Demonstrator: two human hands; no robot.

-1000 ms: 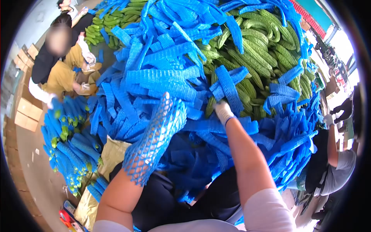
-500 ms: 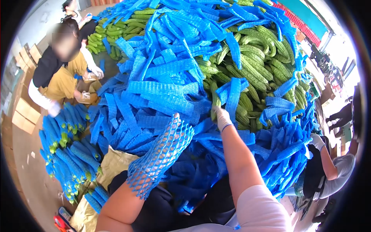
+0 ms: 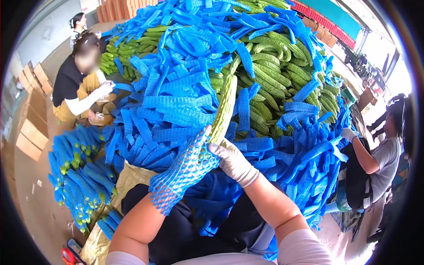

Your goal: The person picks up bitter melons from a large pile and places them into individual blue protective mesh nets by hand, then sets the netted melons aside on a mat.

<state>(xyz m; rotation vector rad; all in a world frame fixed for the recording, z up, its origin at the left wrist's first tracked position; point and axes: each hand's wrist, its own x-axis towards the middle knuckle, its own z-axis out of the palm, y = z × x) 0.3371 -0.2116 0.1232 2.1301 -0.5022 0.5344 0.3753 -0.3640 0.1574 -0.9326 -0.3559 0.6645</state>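
Observation:
A long pale-green bitter melon [image 3: 225, 104] stands tilted upward in front of me, its lower end between my hands. My right hand [image 3: 236, 163], in a whitish work glove, is closed around that lower end. Over my left hand [image 3: 187, 163] a blue foam net sleeve [image 3: 170, 187] is pulled down past the wrist, with a fingertip poking from its top. The left fingers press against the melon's base through the mesh. Beyond my hands lies a heap of flat blue foam net sleeves [image 3: 176, 108], beside a pile of bitter melons [image 3: 269, 75].
Sleeved bitter melons [image 3: 84, 185] lie stacked at my left by a tan sack [image 3: 132, 176]. Red-handled scissors [image 3: 68, 256] rest at the lower left. One co-worker [image 3: 84, 84] squats on the left; another [image 3: 380, 163] sits on the right. Cardboard boxes [image 3: 33, 132] stand far left.
My right hand has come back from the pile to my left hand, bringing a bitter melon. The left hand, still inside the net sleeve, has lowered slightly and now touches the melon.

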